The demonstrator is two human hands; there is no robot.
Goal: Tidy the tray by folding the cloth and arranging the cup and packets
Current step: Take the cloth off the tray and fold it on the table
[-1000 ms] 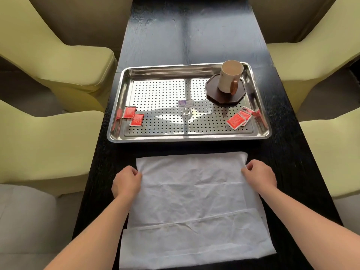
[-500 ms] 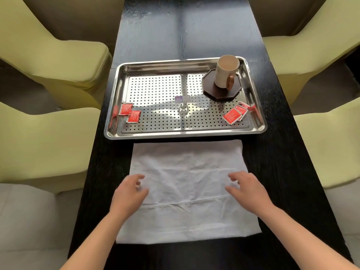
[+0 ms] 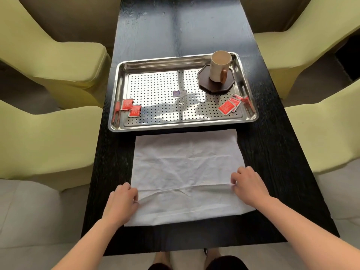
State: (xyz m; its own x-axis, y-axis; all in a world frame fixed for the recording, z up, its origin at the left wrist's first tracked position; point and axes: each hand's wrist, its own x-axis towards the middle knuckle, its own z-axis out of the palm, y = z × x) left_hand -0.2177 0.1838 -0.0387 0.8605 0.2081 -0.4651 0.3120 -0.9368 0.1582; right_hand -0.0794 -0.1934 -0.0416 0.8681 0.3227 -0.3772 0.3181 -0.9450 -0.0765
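A person leans over a black bench (image 3: 194, 32), both bare forearms reaching in from 6 o'clock toward a white cloth (image 3: 187, 162) spread flat just short of a steel tray (image 3: 175, 63). The left hand (image 3: 122, 205), at 7 o'clock of the cloth, has its fingers (image 3: 130, 191) pinched on the cloth's left edge where a crease runs across the fabric. The right hand (image 3: 248, 186), at 4 o'clock of the cloth, has its fingers curled onto the right end of the same crease, gripping the fabric there. The near strip of cloth lies in a second layer below that crease.

At 12 o'clock of the cloth, the perforated tray sits crosswise on the bench, its near rim just beside the cloth's far edge. In the tray's 2 o'clock corner a cream cup (image 3: 219, 66) with a brown handle stands upright on a dark octagonal coaster (image 3: 216, 84). Two red packets (image 3: 131, 107) lie touching at the tray's 8 o'clock side, and a fanned cluster of red packets (image 3: 229, 106) lies at 4 o'clock, near the coaster. Yellow-green chairs (image 3: 50, 55) flank the bench at 9 and 3 o'clock.
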